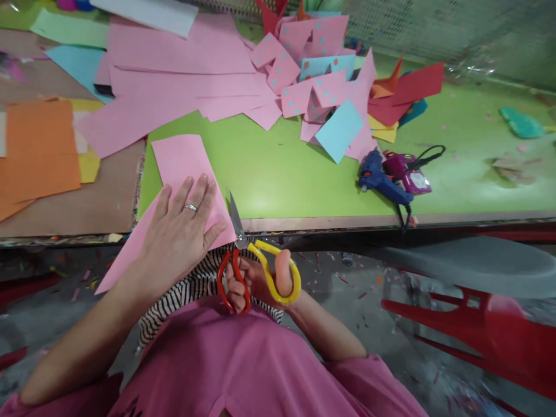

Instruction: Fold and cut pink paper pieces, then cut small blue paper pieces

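Observation:
My left hand [180, 223], with a ring on one finger, lies flat with fingers spread on a pink sheet of paper [182, 153]. The sheet appears folded or doubled, and its lower left end hangs past the table edge. In my right hand [260, 278] is a pair of scissors [284, 298] with one red and one yellow handle. My thumb is through the yellow loop, and fingers sit in the red one. The blades point away from me at the sheet's lower right corner; one blade shows beside the paper, and the other is hidden.
Large pink sheets [174, 52] and dotted folded pieces [299, 98] cover the back of the green table [278, 168]. A blue glue gun [382, 179] lies right, beside a purple device [410, 174]. Orange paper [41, 150] lies left. A red chair [486, 336] stands at lower right.

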`<state>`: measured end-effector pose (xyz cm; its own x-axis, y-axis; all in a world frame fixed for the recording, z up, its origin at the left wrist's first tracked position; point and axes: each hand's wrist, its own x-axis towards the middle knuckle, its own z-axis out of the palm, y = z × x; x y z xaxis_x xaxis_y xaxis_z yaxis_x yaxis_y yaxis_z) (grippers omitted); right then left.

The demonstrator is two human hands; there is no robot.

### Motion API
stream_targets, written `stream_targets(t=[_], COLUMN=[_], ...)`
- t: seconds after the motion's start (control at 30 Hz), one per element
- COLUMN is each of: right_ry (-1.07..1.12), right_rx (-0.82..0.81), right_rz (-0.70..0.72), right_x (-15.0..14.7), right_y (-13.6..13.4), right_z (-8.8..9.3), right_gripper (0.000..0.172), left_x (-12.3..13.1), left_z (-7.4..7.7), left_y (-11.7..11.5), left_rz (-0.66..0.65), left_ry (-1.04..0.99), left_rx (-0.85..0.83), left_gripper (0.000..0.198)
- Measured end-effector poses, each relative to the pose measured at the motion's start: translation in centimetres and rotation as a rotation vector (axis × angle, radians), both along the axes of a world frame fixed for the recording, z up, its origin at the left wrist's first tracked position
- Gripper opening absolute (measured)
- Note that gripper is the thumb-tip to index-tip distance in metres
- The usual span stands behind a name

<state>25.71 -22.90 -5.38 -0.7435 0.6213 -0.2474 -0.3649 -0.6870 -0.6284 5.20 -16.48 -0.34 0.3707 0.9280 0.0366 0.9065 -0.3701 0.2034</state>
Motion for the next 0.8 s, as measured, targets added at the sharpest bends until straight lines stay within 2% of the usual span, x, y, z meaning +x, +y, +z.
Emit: stream_targets(t=[0.2,0.37,0.5,0.63,0.7,0.8], right_ry=[-0.039,0.048,0.079,0.020,0.005,-0.011], right_rx=[-0.007,0.017,0.132,0.206,0.201,0.174], right_rz=[0.016,0.040,-0.002,-0.019,0.005,0.040], right_x=[0.3,0.2,1.1,2.2,2.4,2.1], right_y=[0.2,0.0,-1.3,-2.0,-1.9,-1.5], right_z=[0.1,-0.5,-1.0,-1.1,-1.0,-0.6], right_gripper=[0.102,0.103,0.095,0.093,0.094,0.098], left_x=[-0.1,0.1,-0.3,-1.7,-2.5,-3.0], left_z=[-0.2,-0.1,-0.4,-0.1,0.4,1.1], left_y=[0.1,-0.3,-2.2,-3.7,-3.3,-1.3], left_rz=[0.004,-0.015,-0.102,-0.217,-0.230,-0.135], left_ry=[-0.024,-0.019,-0.006,-0.055,-0.073,-0.031], left_rx=[0.009,0.024,0.050,0.069,0.046,0.023], left_gripper=[0.069,0.070,0.073,0.077,0.076,0.076])
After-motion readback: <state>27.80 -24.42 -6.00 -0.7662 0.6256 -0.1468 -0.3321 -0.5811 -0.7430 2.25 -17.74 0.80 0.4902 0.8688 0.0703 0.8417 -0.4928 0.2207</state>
